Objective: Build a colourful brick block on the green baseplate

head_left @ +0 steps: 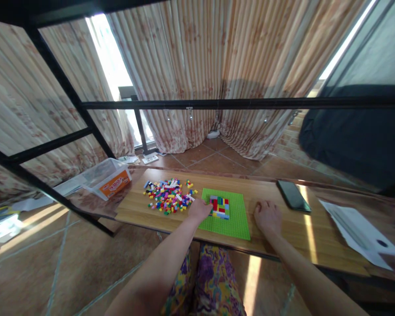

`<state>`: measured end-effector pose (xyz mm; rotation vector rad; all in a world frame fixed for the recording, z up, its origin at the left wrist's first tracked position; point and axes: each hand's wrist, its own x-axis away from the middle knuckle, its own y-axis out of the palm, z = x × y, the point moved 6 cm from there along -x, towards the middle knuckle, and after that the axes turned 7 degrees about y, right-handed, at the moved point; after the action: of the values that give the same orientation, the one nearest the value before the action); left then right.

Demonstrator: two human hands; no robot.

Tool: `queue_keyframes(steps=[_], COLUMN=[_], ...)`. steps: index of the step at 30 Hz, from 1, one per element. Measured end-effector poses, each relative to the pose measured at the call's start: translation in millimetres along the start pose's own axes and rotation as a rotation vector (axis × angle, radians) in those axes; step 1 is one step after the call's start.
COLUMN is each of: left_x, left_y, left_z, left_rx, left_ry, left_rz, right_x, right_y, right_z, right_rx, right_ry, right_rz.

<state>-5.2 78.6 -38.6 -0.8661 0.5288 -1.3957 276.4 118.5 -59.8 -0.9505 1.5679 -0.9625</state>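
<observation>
Patterned beige curtains hang across the back of a room with a reddish tile floor, and a black metal frame crosses the view above a long wooden table (283, 237). On the table lies a green baseplate (232, 219), and near its upper middle stands a small block of bricks (220, 206) in red, yellow, green, blue and white, pressed together on the plate. The left hand (199, 210) rests at the left edge of the baseplate, its fingertips touching or just beside the left side of the brick block; the fingers are curled down, and whether they pinch a brick cannot be told from here. The right hand (267, 216) lies palm down on the bare wood just beside the right edge of the baseplate, fingers loosely spread, holding nothing. So the built block sits between the two hands, much closer to the left one. A scattered pile of loose bricks (169, 195) in many colours lies on the table just left of the left hand. Farther right a dark phone (293, 195) lies flat, and beyond it white papers (358, 231) near the table's end. A clear plastic tub (106, 177) with an orange label stands off the table's left end.
</observation>
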Motion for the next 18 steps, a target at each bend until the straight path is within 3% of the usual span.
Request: queue_keyframes(steps=[6, 11, 18], left_x=[19.5, 39.4, 35.4], left_y=[4.0, 17.5, 22.4], left_z=[7.6, 24.8, 31.8], left_rx=[0.029, -0.017, -0.068], left_ry=[0.015, -0.007, -0.019], left_rz=[0.065, 0.215, 0.254], right_x=[-1.3, -2.9, -1.3], right_y=[1.8, 1.7, -1.0], right_z=[1.6, 1.2, 0.5], right_rx=[-0.019, -0.004, -0.002], right_ry=[-0.008, -0.011, -0.003], right_rz=[-0.005, -0.009, -0.001])
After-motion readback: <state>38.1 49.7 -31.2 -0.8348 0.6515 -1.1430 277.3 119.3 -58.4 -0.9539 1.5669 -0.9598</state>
